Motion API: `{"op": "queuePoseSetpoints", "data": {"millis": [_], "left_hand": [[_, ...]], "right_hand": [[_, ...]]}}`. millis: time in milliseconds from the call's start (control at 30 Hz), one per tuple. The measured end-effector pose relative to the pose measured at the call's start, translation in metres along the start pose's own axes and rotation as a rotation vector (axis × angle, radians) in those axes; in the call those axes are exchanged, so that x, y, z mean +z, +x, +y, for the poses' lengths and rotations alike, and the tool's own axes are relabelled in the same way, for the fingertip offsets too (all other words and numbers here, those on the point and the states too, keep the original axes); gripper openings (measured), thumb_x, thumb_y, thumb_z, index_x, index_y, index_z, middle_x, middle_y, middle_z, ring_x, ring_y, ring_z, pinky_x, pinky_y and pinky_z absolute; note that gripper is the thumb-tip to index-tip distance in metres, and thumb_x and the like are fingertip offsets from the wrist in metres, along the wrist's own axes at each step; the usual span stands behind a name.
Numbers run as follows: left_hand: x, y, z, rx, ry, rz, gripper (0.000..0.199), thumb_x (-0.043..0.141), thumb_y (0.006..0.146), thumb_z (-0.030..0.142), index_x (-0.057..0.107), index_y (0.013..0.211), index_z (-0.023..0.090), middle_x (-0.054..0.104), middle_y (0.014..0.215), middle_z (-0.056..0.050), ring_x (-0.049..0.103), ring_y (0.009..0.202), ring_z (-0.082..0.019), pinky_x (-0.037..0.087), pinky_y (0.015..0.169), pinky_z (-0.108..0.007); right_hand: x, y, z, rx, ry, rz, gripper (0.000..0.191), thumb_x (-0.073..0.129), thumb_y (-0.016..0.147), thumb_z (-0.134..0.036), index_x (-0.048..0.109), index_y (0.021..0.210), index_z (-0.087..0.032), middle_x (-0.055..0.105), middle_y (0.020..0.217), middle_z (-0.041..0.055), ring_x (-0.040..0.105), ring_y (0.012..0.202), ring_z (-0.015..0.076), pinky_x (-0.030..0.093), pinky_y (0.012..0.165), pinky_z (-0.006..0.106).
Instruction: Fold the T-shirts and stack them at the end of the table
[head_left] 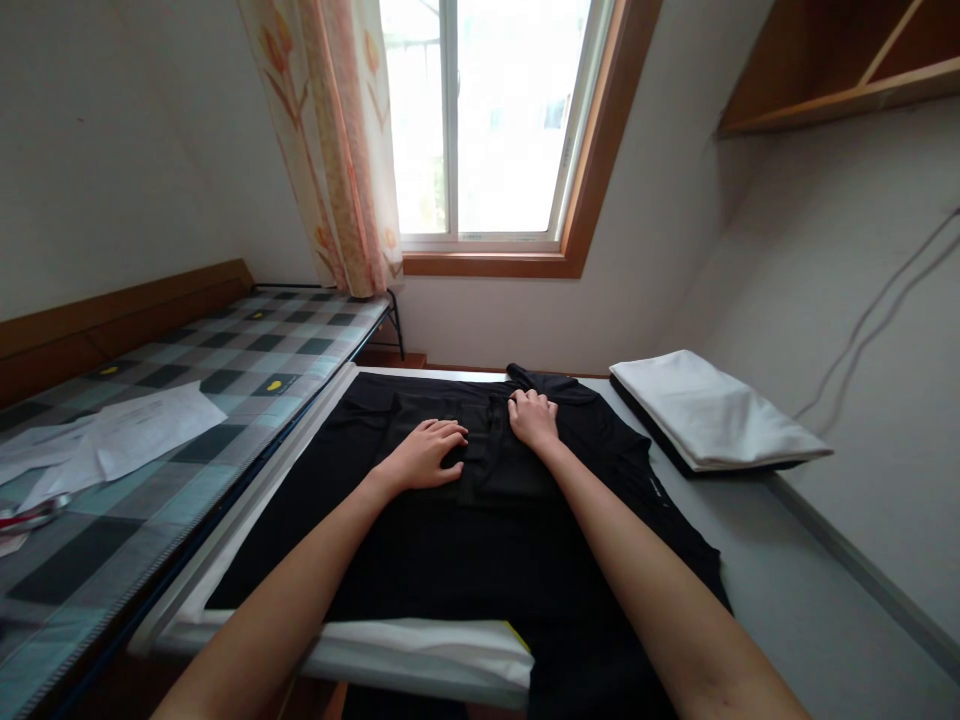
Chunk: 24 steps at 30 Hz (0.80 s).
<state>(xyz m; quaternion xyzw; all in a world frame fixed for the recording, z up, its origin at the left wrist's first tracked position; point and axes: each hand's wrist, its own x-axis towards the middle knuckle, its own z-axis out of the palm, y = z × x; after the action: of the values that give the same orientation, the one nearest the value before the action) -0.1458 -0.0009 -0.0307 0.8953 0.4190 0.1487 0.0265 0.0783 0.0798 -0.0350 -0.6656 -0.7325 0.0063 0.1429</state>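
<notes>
A black garment (450, 560), apparently a short-sleeved shirt, lies spread over the table and hangs over its near edge. Small white lettering shows on its right side. Across its middle lies a creased, layered section of black cloth (480, 480). My left hand (427, 455) rests palm down on this section, fingers stretched and thumb apart. Farther right, my right hand (534, 418) is on the cloth beside a raised fold, its fingers bent and close together over the fabric. The fingertips are partly hidden. Bunched black cloth (551, 382) lies just beyond that hand.
A folded white cloth (705, 410) sits on something black at the table's right. White material (435, 645) lies along the near edge. To the left, a checked mattress (300, 345) carries papers (127, 440). A window (495, 120), curtain (337, 150) and wall shelf (847, 100) stand beyond.
</notes>
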Motion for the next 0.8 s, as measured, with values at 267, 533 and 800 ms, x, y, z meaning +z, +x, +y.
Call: {"op": "queuePoseSetpoints", "data": {"millis": [267,533,800], "left_hand": [[0.001,-0.003,0.010,-0.006,-0.038,0.100,0.041,0.047,0.093,0.045,0.056,0.127,0.025,0.058,0.133,-0.007,0.045,0.130,-0.024,0.033,0.111,-0.041],[0.003,0.001,0.048,0.259,0.063,0.080,0.040,0.057,0.087,0.039,0.059,0.124,0.023,0.060,0.117,-0.008,0.054,0.110,-0.023,0.039,0.098,-0.038],[0.004,0.003,0.051,0.314,0.181,-0.026,0.020,0.056,0.085,0.020,0.064,0.104,0.019,0.061,0.099,-0.005,0.059,0.086,-0.017,0.042,0.080,-0.032]], "right_hand": [[0.006,0.007,0.001,-0.077,0.075,0.027,0.031,0.036,0.097,-0.033,0.056,0.116,-0.017,0.062,0.121,0.0144,0.054,0.110,0.0276,0.034,0.094,0.040],[0.014,0.018,0.001,-0.107,0.146,-0.002,0.033,0.035,0.099,-0.033,0.057,0.119,-0.019,0.064,0.123,0.0115,0.055,0.113,0.0260,0.033,0.095,0.039],[0.010,0.023,-0.005,-0.103,0.145,-0.040,0.031,0.035,0.099,-0.031,0.058,0.117,-0.019,0.063,0.124,0.0115,0.054,0.113,0.0264,0.034,0.093,0.039]]}}
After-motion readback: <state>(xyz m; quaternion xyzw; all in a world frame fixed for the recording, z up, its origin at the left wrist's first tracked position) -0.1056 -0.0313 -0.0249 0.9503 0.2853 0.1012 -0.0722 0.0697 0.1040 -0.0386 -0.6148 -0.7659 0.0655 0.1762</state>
